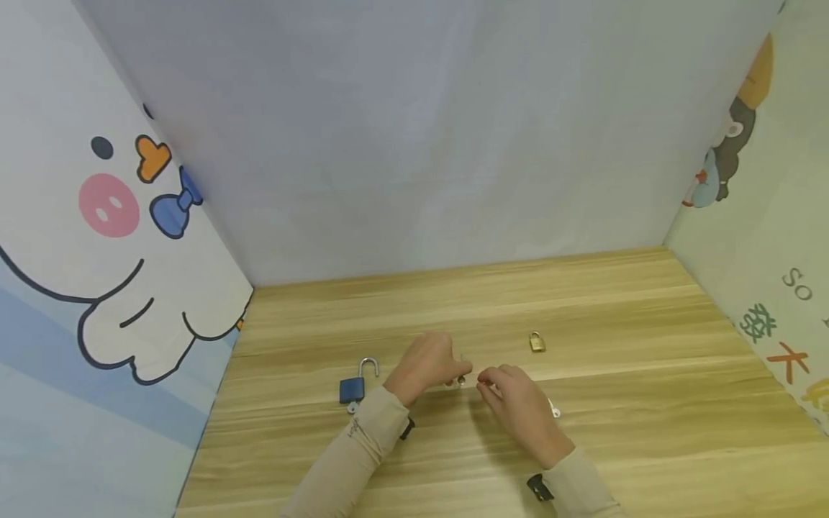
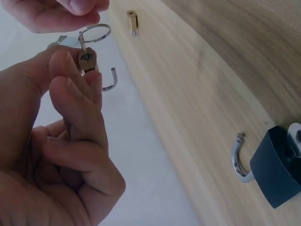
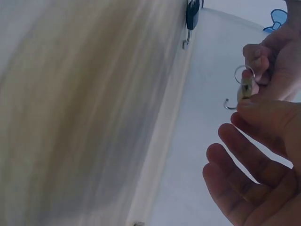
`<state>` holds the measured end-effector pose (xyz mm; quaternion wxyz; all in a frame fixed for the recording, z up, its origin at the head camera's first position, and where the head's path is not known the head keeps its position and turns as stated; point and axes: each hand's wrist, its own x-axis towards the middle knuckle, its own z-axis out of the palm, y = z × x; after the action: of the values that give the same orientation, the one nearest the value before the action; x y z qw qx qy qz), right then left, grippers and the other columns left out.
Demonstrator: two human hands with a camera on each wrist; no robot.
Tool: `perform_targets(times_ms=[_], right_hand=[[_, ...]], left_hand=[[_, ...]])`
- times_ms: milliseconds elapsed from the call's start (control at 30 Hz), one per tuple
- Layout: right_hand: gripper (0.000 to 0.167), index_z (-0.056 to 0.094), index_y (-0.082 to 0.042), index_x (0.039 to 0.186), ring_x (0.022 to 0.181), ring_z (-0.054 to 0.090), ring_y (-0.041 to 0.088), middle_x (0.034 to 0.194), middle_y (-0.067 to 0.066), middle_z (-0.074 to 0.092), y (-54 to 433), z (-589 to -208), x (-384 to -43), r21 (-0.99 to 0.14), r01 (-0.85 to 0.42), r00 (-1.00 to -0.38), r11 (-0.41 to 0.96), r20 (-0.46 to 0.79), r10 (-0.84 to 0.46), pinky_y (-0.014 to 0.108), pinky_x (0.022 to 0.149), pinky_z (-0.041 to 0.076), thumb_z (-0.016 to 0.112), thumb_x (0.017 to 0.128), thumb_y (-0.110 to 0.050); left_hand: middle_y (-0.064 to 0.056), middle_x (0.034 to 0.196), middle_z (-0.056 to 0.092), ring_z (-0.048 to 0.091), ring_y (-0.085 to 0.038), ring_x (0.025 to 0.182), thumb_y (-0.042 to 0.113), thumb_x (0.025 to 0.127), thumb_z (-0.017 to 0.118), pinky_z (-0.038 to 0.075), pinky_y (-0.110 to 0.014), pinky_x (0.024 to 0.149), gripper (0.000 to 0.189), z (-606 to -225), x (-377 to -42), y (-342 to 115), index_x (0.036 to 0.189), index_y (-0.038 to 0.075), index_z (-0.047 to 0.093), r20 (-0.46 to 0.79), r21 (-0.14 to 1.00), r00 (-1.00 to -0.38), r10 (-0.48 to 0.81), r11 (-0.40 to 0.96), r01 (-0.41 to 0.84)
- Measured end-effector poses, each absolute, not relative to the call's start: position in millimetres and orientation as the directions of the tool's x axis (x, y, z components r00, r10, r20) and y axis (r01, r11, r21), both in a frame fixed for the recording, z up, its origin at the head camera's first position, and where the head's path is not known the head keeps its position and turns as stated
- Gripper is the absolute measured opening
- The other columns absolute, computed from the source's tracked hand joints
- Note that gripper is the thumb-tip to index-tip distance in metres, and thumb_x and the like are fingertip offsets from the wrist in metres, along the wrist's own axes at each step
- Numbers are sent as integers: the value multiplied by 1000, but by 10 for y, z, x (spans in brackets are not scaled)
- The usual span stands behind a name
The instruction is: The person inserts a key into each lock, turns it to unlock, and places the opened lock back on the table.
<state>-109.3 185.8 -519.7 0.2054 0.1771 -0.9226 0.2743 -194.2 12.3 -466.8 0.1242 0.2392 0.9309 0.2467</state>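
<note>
My left hand (image 1: pixel 427 367) pinches a small brass padlock (image 2: pixel 88 60) between thumb and fingers. Its shackle (image 2: pixel 113 80) stands swung out, and a key (image 2: pixel 83 44) sits in its bottom with a wire key ring (image 2: pixel 96 33) hanging from it. Close by on the right is my right hand (image 1: pixel 518 410), its thumb and index finger near each other beside the ring. Nothing shows between them, and the other right fingers (image 3: pixel 235 188) are spread and loosely bent. Whether a right fingertip touches the ring I cannot tell.
A blue padlock (image 1: pixel 352 390) with raised shackle lies left of my left hand, a key (image 1: pixel 352 408) at its lower end. Farther back on the right lies a closed brass padlock (image 1: pixel 537 342). A silver key (image 1: pixel 555 411) shows beside my right hand. Walls enclose the wooden table (image 1: pixel 648 345).
</note>
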Motion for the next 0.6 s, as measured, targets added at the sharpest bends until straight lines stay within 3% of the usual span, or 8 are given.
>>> perform_targets(times_ms=[133,300,500,600], right_hand=[[16,71,-9,89,69,59,13,80,-2,65,1897,-5163,-1076,-325,-455,-823,829,509,-252,24,58,50,83,79,-5],[14,71,-9,88,71,60,13,81,-2,66,1923,-5141,-1053,-332,-414,-852,848,470,-231,26,59,51,83,80,-7],[13,71,-10,87,71,60,14,79,-2,66,1944,-5127,-1037,-335,-377,-878,864,427,-217,26,60,51,82,81,-10],[12,71,-10,86,72,61,15,80,-2,67,1954,-5123,-1026,-345,-361,-890,866,406,-209,27,60,52,82,82,-11]], left_hand=[[10,41,53,32,-2,34,24,82,71,24,-19,38,39,-4698,-1952,128,48,12,57,-119,519,-853,508,764,383],[10,40,51,31,-3,34,25,82,71,25,-19,38,40,-4763,-1960,134,47,12,57,-118,503,-849,515,768,396],[10,38,35,30,-4,35,27,84,72,25,-21,38,45,-4915,-1947,144,48,15,47,-162,486,-857,489,795,362],[10,37,35,30,-4,35,28,86,71,25,-21,38,46,-4999,-1944,161,48,15,49,-182,471,-849,496,802,368]])
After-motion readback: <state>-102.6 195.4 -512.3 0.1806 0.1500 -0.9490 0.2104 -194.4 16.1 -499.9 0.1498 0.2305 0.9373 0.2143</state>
